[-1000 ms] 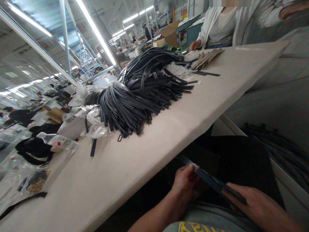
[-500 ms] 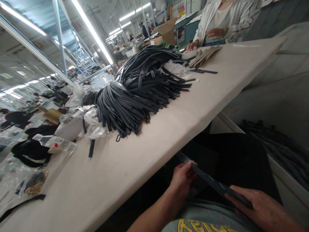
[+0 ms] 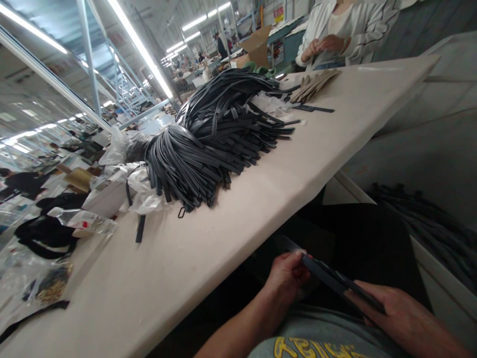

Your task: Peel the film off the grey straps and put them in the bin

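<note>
Below the table edge, over my lap, I hold a dark flat strap (image 3: pixel 330 276) between both hands. My left hand (image 3: pixel 286 276) is closed round its far end, fingers pinching the tip. My right hand (image 3: pixel 395 313) grips the near end, with the fingers curled over it. A big heap of the same dark straps (image 3: pixel 212 134) lies on the white table (image 3: pixel 231 233), well beyond my hands.
A loose strap piece (image 3: pixel 140 228) and a small metal ring (image 3: pixel 181 213) lie near the heap. Plastic bags (image 3: pixel 82 221) and black items crowd the left. Tan pieces (image 3: pixel 313 84) sit at the far end, where a person in a white jacket (image 3: pixel 346 30) works.
My hands have shifted slightly along the strap, still over my lap. The person at the far end has brought both hands together in front of their chest.
</note>
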Tool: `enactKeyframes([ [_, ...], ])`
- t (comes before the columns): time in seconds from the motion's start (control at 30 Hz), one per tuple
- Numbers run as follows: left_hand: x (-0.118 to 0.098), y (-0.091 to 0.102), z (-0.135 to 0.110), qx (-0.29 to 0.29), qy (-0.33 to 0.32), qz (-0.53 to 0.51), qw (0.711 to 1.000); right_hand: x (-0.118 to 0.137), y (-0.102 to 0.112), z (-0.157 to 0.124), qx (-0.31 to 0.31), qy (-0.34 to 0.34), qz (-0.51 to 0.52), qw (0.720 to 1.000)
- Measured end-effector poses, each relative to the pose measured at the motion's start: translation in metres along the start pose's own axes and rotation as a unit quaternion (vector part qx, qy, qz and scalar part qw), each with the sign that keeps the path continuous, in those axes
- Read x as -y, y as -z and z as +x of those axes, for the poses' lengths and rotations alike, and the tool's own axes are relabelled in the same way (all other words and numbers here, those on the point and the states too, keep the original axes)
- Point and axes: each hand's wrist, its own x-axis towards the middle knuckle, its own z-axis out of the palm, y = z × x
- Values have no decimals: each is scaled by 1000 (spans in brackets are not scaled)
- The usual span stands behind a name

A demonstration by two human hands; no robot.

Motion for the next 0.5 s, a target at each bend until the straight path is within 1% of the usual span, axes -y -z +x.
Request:
enactKeyframes([
  [0.07,6,-3,-1,37,14,6,999,6,-1,5,28,-5,8,1000],
  [0.13,9,-6,-4,64,17,7,998,14,-1,11,35,-1,23,999],
  [0.2,5,-7,-6,54,14,5,998,19,2,12,38,4,34,999],
  [0.27,0,-8,-8,25,11,5,1000,21,5,8,42,6,32,999],
  [0.33,-3,-7,-9,17,15,9,1000,23,8,2,41,4,30,999],
  [0.4,-2,-5,-9,38,26,16,999,26,8,0,34,1,36,999],
  [0.5,5,-2,-8,73,42,23,996,32,5,7,23,6,62,998],
])
